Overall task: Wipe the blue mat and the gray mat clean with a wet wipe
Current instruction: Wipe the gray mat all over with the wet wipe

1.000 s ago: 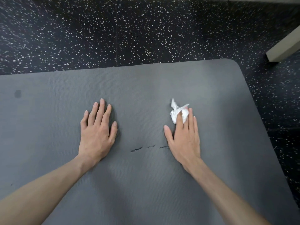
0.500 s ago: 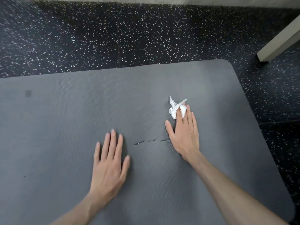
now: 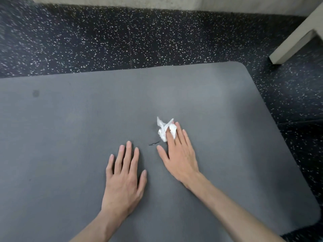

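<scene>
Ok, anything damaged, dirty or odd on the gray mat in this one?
Yes. The gray mat has a short dark nick, like a small tear, just left of the right hand pressing the wet wipe. A faint round dark spot sits near the mat's far left. The left hand lies flat nearby.

Soft even overhead light, faint shadows beside the hands, slight blur, wide-angle bowing at edges

mat (image 3: 218, 105): showing plain gray, with one darker round spot (image 3: 36, 93)
wipe (image 3: 164, 130): showing white
floor (image 3: 104, 39): showing black, speckled white
leg (image 3: 295, 39): showing cream
</scene>
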